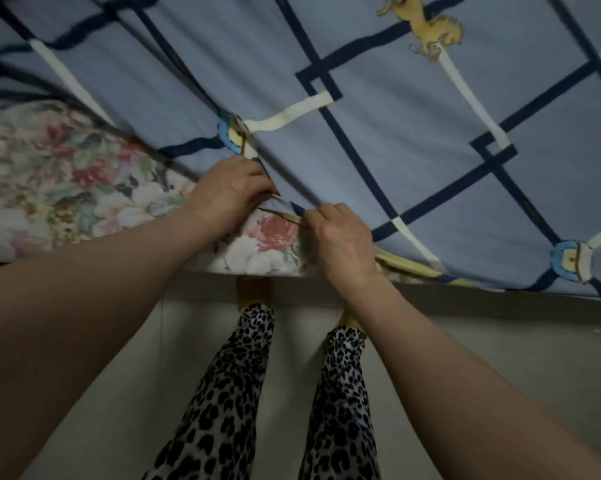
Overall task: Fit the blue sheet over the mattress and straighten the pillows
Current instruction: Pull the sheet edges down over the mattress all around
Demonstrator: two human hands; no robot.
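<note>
A blue sheet with dark navy and cream bands covers most of the bed. Its near edge lies slanted across the flower-patterned mattress, which shows bare at the left and along the front. My left hand pinches the sheet's hem near the middle of the front edge. My right hand grips the same hem just to the right. Both hands sit close together over the mattress's front side. No pillows are in view.
A pale bed base runs under the mattress along the front. My legs in leopard-print trousers stand on a light tiled floor right against the bed.
</note>
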